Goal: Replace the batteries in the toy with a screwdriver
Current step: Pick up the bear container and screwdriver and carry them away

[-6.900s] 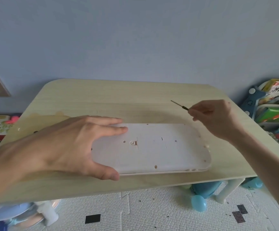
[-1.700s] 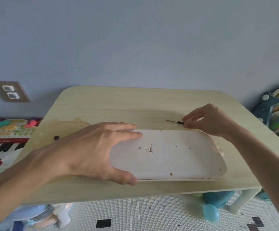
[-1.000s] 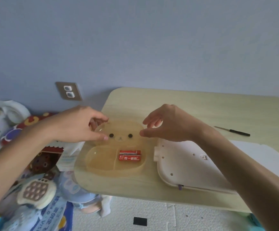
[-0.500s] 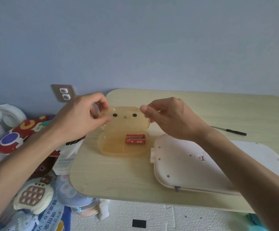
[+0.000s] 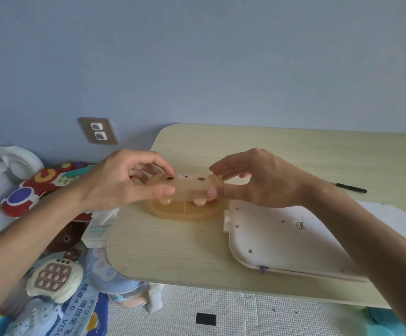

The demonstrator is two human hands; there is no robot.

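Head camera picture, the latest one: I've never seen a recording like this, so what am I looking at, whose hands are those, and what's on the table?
There is no machine here. A person wears a camera on the head, so you look forward and down at their own two hands. The left hand and the right hand each pinch one end of a bear-faced lid, holding it just above its amber see-through box. The box sits on a pale wooden table. To the right lies a white toy, back side up, and beyond it a small screwdriver that nobody is touching. On the floor at the left lie other toys.
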